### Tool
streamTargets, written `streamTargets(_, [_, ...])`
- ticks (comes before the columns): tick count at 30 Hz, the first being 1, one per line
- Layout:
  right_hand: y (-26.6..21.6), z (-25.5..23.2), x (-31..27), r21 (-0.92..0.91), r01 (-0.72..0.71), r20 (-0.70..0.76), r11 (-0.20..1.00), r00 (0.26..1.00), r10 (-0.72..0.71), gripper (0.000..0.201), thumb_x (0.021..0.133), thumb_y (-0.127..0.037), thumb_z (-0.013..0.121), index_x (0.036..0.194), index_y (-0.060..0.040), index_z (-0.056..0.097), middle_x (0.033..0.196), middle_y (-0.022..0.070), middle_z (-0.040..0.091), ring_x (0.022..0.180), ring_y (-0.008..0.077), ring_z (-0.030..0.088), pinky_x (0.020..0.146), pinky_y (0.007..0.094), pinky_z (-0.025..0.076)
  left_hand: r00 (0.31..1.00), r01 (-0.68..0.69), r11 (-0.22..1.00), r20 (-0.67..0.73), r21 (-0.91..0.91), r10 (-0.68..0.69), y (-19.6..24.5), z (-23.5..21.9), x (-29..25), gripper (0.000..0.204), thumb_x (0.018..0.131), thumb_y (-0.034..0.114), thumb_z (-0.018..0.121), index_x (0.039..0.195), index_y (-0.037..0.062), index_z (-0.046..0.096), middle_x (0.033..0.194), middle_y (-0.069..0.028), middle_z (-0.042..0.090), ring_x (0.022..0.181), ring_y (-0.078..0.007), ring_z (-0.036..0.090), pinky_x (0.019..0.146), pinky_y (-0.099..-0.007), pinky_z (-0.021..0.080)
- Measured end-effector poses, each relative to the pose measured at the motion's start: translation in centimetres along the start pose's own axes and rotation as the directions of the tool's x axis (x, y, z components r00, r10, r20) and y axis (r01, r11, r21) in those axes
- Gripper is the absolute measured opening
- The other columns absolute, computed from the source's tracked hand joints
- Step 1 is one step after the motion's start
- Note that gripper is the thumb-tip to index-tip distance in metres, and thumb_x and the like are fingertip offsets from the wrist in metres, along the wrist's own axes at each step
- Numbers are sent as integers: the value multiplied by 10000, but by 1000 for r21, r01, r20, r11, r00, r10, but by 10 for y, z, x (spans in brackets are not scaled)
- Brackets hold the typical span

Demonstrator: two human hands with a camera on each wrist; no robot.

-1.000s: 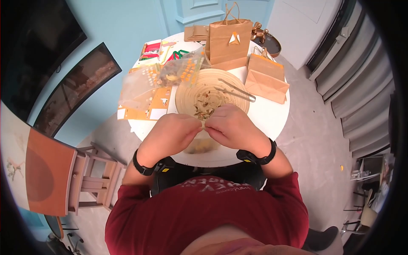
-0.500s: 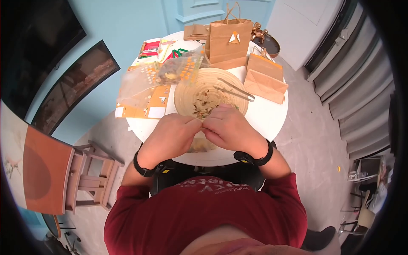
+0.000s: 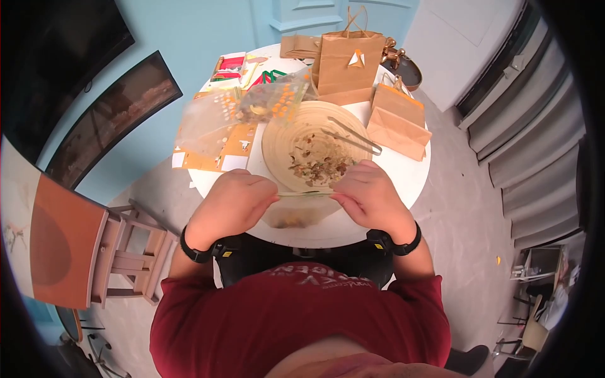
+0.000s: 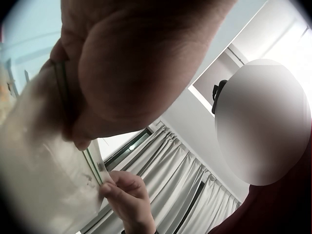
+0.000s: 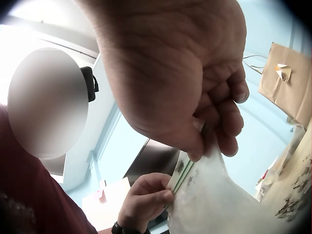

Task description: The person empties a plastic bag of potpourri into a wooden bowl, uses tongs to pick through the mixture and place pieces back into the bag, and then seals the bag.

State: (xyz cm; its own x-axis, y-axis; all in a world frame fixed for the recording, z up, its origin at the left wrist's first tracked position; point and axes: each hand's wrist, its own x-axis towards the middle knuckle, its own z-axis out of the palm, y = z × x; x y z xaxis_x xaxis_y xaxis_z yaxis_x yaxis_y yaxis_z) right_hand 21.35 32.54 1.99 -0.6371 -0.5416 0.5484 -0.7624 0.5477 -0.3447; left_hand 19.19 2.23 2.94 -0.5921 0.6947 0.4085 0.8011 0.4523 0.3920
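A translucent zip bag (image 3: 301,213) with a green zip strip hangs upright between my hands, with blurred brownish bits at its bottom. My left hand (image 3: 238,203) pinches one end of the strip between thumb and fingers. At the other end, my right hand (image 3: 370,198) pinches the bag's top corner, and the right wrist view shows the strip (image 5: 184,174) running between both hands. Just beyond the bag lies a round pale board (image 3: 275,142) with dry brown bits (image 3: 320,165) scattered over it. Metal tongs (image 3: 376,150) rest across the board's right side.
A standing paper bag (image 3: 345,69) and a lower paper bag (image 3: 397,129) are at the back and right of the white table (image 3: 403,183). Left of the board, a filled zip bag with orange dots (image 3: 277,101) and another clear bag (image 3: 205,123) lie over orange sheets (image 3: 238,148).
My hands have moved apart from close together at the strip's middle to its two ends. The bag's top edge now shows between them.
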Motion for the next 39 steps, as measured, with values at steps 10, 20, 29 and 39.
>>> streamTargets(10, [0, -5, -18, 50, -64, -57, 997, 996, 67, 105, 810, -65, 784, 821, -45, 681, 747, 92, 656, 716, 325, 629, 730, 409, 483, 998, 66, 997, -22, 49, -65, 4, -9, -20, 233, 903, 182, 776, 776, 37, 644, 652, -122, 585, 627, -366, 588, 609, -440, 454])
streamTargets(20, [1, 3, -38, 0, -179, -174, 984, 969, 176, 86, 889, -76, 749, 869, -17, 690, 782, 141, 676, 749, 357, 640, 707, 419, 507, 993, 72, 995, -86, -64, -78, -3, 7, -19, 357, 860, 235, 846, 671, 30, 623, 595, -104, 555, 557, -308, 550, 537, -397, 408])
streamTargets(29, [-7, 0, -51, -15, -318, -190, 948, 932, 309, 79, 899, -81, 740, 937, -14, 724, 860, 159, 720, 815, 372, 684, 741, 430, 556, 991, 122, 947, -22, -297, -134, 2, 15, -24, 174, 880, 153, 818, 816, 31, 712, 662, -74, 615, 600, -261, 586, 563, -370, 439])
streamTargets(39, [-10, 7, -61, 185, -461, -200, 868, 847, 492, 92, 907, -65, 739, 974, -2, 727, 808, 134, 714, 703, 278, 663, 652, 351, 524, 981, 157, 947, -68, -282, -183, 1, 22, -32, 145, 954, 121, 736, 886, -6, 730, 739, -95, 658, 577, -245, 618, 577, -358, 476])
